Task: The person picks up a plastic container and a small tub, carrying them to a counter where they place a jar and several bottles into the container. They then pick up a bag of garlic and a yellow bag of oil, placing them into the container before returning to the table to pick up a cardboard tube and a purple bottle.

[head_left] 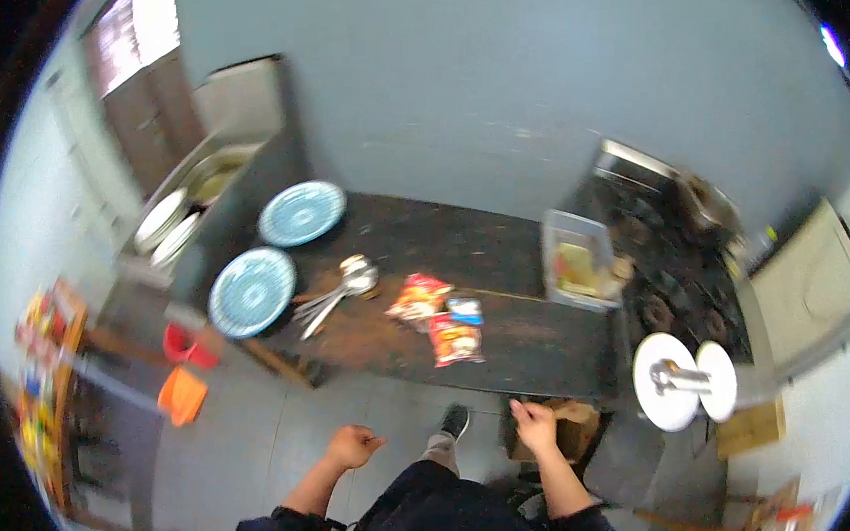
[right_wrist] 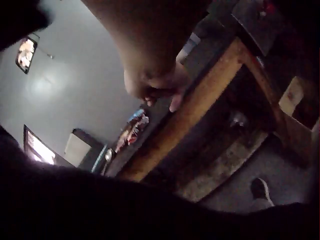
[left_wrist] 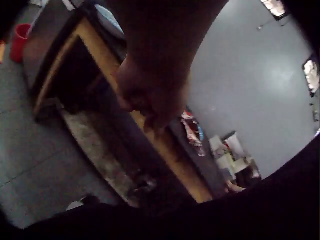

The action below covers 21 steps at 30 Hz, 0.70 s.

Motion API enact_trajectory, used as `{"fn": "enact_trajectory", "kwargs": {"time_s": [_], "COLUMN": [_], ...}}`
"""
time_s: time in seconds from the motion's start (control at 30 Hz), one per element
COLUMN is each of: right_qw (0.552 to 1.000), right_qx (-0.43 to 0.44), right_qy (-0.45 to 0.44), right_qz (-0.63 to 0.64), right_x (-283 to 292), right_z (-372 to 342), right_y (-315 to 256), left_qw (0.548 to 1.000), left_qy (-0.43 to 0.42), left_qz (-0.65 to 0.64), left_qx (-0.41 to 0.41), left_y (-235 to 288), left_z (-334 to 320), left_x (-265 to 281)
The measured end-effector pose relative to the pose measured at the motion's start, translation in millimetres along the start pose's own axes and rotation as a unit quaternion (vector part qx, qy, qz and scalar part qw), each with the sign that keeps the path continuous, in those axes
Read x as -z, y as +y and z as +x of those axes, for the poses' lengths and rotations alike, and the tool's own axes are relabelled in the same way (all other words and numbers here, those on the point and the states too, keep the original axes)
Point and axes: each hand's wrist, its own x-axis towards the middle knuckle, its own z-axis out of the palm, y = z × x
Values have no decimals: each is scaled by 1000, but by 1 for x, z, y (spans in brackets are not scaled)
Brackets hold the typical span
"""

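Nothing shows in my left hand (head_left: 355, 446), which hangs in front of the dark table with its fingers loosely curled. My right hand (head_left: 535, 425) hangs near the table's front edge, also loosely curled with nothing in it. Nearest to both on the table (head_left: 537, 351) lie a red snack packet (head_left: 456, 340), a second red packet (head_left: 417, 298) behind it and a small blue packet (head_left: 466, 310). Left of these sit several metal ladles or spoons (head_left: 355, 275). In the wrist views, the left hand (left_wrist: 150, 95) and right hand (right_wrist: 157, 85) appear dim against the table's wooden edge.
Two blue patterned plates (head_left: 253, 293) stand at the table's left end, beside a sink (head_left: 187, 188) with dishes. A clear plastic bin (head_left: 574, 215) and a black stove (head_left: 674, 279) are at right, with white plates (head_left: 653, 407) nearer. A cardboard box (head_left: 579, 423) stands below the table.
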Motion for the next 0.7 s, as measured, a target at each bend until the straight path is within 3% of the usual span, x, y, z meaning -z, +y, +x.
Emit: {"fn": "enact_trajectory", "kwargs": {"time_s": [0.07, 0.1, 0.13, 0.17, 0.2, 0.23, 0.27, 0.3, 0.33, 0.4, 0.43, 0.47, 0.53, 0.57, 0.6, 0.7], "right_qw": [990, 992, 943, 850, 837, 766, 750, 743, 738, 724, 716, 708, 689, 681, 677, 663], "right_qx": [35, 42, 74, 136, 131, 134, 77, 17, -12, -4, 10, 25, 60, 79, 91, 148], "right_qy": [-57, -88, -163, -225, -220, -347, -420, -458, -475, -497, -505, -513, -524, -528, -528, -525], "right_qz": [-121, -77, -280, -457, -484, -523, -506, -487, -478, -478, -482, -485, -497, -501, -504, -512], "right_x": [-16, -27, -24, -22, -23, -14, -15, -25, -37, -70, -90, -112, -160, -187, -217, -313], "right_z": [-20, -33, -40, -46, -60, -70, -68, -61, -50, -21, -9, 1, 18, 25, 30, 38], "right_y": [45, 112, 108, 104, 161, 196, 199, 189, 177, 145, 129, 106, 61, 38, 13, -66], "left_qw": [998, 995, 990, 974, 951, 929, 902, 870, 870, 849, 849, 784, 691, 762, 691, 719], "left_qy": [33, 65, 97, 96, 93, 85, 70, 16, 62, 88, 104, 93, 86, 107, 87, 169], "left_qz": [11, -6, -20, -42, -67, -57, -50, -67, -95, -57, -118, -215, -334, -300, -352, -341], "left_qx": [43, 76, 105, 199, 287, 356, 424, 488, 479, 518, 504, 575, 635, 564, 626, 582], "left_y": [-80, -122, -160, -198, -231, -250, -266, -294, -299, -394, -351, -367, -417, -342, -376, -406], "left_z": [-22, -39, -59, -82, -108, -139, -171, -196, -229, -284, -310, -326, -337, -360, -353, -355], "left_x": [-34, -54, -72, -91, -106, -112, -120, -139, -150, -266, -239, -267, -349, -260, -301, -296]}}
